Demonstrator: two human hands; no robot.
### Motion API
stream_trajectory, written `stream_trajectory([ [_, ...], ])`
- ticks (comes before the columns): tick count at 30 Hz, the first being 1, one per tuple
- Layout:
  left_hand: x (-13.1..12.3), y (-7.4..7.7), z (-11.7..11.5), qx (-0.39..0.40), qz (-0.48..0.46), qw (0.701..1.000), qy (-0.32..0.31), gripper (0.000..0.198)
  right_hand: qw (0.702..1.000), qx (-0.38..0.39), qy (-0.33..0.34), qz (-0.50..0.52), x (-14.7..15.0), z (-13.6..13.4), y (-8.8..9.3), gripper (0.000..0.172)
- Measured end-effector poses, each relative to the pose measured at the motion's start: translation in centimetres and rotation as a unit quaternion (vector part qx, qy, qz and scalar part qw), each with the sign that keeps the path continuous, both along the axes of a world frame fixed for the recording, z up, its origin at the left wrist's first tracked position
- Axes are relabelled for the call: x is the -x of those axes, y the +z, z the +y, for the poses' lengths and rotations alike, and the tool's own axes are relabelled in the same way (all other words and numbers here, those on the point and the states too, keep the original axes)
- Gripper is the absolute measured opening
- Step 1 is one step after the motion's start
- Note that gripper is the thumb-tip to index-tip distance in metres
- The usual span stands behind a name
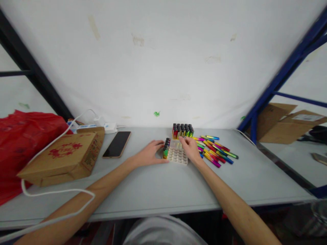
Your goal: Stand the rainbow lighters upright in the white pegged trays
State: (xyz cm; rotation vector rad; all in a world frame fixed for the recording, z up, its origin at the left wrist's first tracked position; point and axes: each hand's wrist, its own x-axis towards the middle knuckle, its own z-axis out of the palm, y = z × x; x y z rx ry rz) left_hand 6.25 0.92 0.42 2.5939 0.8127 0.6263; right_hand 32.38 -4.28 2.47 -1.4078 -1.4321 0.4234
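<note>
A pale tray with rows of round holes (178, 157) lies on the table between my hands. One column of lighters with dark tops (166, 148) stands upright along its left side. My left hand (150, 153) rests at that side, thumb and fingers spread around the column's outer edge. Over the tray's back right part is my right hand (190, 148), its fingers pinched together; what they hold, if anything, is hidden. Behind the tray stands a packed block of dark-topped lighters (183, 130). Just right of my right hand lies a loose pile of shiny, many-coloured lighters (217, 151).
To the left lie a phone (117, 144) and a brown cardboard box (63, 153), with a red bag (28, 136) beside it. A white cable (58, 192) crosses above my left forearm. Blue shelf posts (276, 81) and an open carton (278, 124) stand at right.
</note>
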Motion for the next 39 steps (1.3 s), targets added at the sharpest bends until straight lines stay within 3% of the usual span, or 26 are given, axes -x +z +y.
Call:
stream_trajectory([
  [12, -0.1, 0.3, -0.2, -0.001, -0.012, 1.0, -0.007, 0.084, 0.999, 0.001, 0.019, -0.038, 0.0, -0.2, -0.7, 0.058],
  [22, -0.1, 0.3, -0.2, 0.003, -0.012, 1.0, -0.004, 0.086, 0.998, -0.028, 0.027, -0.054, 0.1, -1.0, 0.4, 0.055],
  [29, 0.0, 0.1, -0.1, -0.008, -0.005, 1.0, -0.004, 0.084, 0.997, -0.02, 0.012, -0.077, -0.1, -0.8, 0.0, 0.041],
  [39, 0.1, 0.1, -0.1, -0.006, -0.003, 1.0, -0.012, 0.087, 0.996, -0.013, 0.046, -0.08, -0.4, -0.7, -0.3, 0.037],
])
